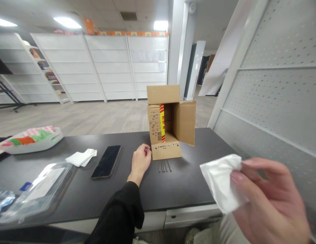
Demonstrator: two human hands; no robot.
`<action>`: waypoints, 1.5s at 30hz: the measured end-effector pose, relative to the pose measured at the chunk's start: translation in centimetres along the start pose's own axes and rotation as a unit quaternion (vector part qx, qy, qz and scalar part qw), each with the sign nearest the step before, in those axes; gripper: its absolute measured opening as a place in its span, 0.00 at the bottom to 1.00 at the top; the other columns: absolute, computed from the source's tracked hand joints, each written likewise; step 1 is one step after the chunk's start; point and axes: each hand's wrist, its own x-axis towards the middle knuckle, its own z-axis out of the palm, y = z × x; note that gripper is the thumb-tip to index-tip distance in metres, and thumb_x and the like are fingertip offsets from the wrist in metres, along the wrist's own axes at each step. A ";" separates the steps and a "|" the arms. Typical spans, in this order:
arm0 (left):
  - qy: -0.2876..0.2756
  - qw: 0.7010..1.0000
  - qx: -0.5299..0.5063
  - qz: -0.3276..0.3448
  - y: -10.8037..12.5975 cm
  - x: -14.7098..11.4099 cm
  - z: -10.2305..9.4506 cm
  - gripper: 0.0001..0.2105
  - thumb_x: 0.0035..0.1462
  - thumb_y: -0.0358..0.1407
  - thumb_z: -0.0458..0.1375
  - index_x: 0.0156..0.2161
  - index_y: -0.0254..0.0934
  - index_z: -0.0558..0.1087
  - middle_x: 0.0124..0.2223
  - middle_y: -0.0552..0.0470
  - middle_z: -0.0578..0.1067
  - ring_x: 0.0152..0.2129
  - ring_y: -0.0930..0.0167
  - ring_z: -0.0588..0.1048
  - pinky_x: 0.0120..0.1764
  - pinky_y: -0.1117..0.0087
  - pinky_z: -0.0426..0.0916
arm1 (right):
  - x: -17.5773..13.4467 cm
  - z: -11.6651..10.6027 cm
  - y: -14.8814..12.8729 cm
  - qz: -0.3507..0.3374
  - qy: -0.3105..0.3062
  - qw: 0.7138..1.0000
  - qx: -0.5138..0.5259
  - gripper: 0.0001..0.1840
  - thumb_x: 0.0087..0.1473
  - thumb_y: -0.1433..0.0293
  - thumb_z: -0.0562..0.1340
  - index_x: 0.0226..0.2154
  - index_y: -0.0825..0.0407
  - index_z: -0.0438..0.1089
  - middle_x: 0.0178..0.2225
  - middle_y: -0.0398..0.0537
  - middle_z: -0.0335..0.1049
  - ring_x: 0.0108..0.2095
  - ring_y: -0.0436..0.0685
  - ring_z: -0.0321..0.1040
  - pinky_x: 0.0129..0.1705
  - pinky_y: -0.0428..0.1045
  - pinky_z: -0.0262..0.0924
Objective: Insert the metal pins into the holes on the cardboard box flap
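My right hand, close to the camera at the lower right, pinches a folded white tissue between thumb and fingers. On the dark table, my left hand rests in a loose fist beside the lower left edge of an open cardboard box; I see nothing in it. The box's opening faces me, with one flap raised, one swung out to the right and the lower flap sloping down. Small holes and dark metal spots dot its left panel and lower flap. Several long nails lie side by side before it.
Left of my left hand lie a black phone and a crumpled white tissue. Farther left are a clear plastic case, a plastic bottle and a white basket with colourful cloth. A perforated panel borders the table's right.
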 end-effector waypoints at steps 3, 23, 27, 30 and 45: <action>0.000 1.000 0.002 0.003 0.0 0.0 0.0 0.07 0.55 0.30 0.52 0.35 0.38 0.72 0.33 0.51 0.77 0.27 0.72 0.72 0.33 0.72 0.63 | 5.5 -0.4 3.4 0.021 0.043 0.999 -0.001 0.12 0.48 0.66 0.69 0.37 0.45 0.70 0.36 0.46 0.74 0.29 0.54 0.70 0.25 0.46 0.63; -0.002 1.000 0.002 -0.003 -0.3 0.2 0.1 0.06 0.56 0.30 0.52 0.35 0.38 0.71 0.32 0.52 0.76 0.26 0.74 0.71 0.32 0.73 0.62 | 18.3 -5.4 23.4 0.083 -0.079 0.861 -0.496 0.16 0.48 0.72 0.57 0.37 0.53 0.77 0.39 0.57 0.76 0.44 0.67 0.68 0.48 0.61 0.57; -0.002 1.000 -0.001 -0.001 -0.4 0.2 0.1 0.06 0.56 0.30 0.51 0.35 0.38 0.72 0.32 0.52 0.76 0.26 0.74 0.71 0.32 0.73 0.62 | 17.5 -5.5 23.5 0.065 -0.101 0.838 -0.532 0.15 0.51 0.70 0.57 0.37 0.51 0.78 0.46 0.57 0.74 0.51 0.71 0.62 0.51 0.66 0.51; 0.000 1.000 -0.002 -0.005 -0.3 0.2 0.0 0.07 0.56 0.30 0.51 0.35 0.38 0.72 0.32 0.52 0.76 0.26 0.74 0.71 0.32 0.73 0.62 | 17.3 -5.0 22.7 0.013 -0.078 0.838 -0.540 0.15 0.55 0.67 0.56 0.39 0.50 0.77 0.47 0.56 0.73 0.51 0.70 0.61 0.52 0.65 0.51; 0.000 1.000 0.005 -0.009 -0.3 0.1 0.0 0.06 0.56 0.30 0.52 0.35 0.38 0.72 0.32 0.52 0.76 0.27 0.73 0.72 0.32 0.73 0.63 | 9.1 7.4 13.0 -0.338 -0.184 0.902 -0.197 0.08 0.57 0.73 0.56 0.36 0.48 0.70 0.34 0.48 0.73 0.38 0.60 0.67 0.43 0.57 0.63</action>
